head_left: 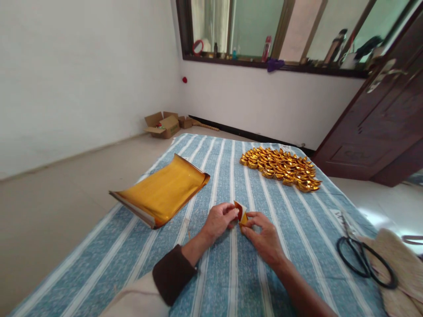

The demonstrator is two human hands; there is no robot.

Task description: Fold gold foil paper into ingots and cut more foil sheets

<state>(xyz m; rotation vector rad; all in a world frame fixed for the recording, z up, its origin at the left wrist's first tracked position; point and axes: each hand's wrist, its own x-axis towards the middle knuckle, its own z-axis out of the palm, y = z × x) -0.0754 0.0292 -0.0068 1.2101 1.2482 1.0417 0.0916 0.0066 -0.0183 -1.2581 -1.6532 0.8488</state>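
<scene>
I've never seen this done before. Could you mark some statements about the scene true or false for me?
1. The left hand and right hand both touch a small folded gold piece. True.
2. The cloth is plain red. False: the striped cloth is blue and white.
3. Shiny gold shapes are clustered on the cloth. True.
4. The left hand holds scissors. False: the black-handled scissors lie right of the right hand.

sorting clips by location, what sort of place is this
Probably a room in a home, though it could be a small workroom: a panelled door, a window ledge lined with small containers, and an open cardboard box on the floor suggest it.
</scene>
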